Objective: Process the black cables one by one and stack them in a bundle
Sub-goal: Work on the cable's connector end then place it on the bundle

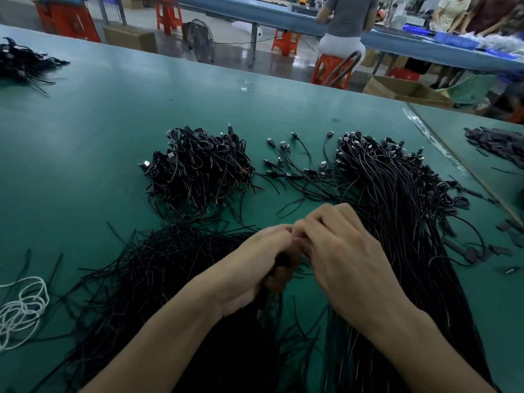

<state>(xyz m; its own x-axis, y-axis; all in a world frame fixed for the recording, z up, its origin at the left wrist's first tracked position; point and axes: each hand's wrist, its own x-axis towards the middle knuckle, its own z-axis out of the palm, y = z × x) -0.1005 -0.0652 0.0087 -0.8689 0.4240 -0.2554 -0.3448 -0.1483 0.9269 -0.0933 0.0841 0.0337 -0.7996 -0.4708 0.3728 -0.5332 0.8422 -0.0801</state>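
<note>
My left hand (259,265) and my right hand (337,248) meet at the middle of the green table (113,114), fingers curled together over a black cable (279,263) that shows between them; most of it is hidden. A long sheaf of straight black cables (397,222) with USB plugs at the far end runs along the right. A heap of coiled black cables (198,168) lies ahead on the left. Loose black cable offcuts (147,273) sprawl under my left forearm.
White cord (22,307) lies at the left edge. Another dark cable pile (19,63) sits at the far left, and black flat pieces (499,143) on the adjoining table to the right. People work at a blue bench (397,41) beyond; orange stools and cardboard boxes stand on the floor.
</note>
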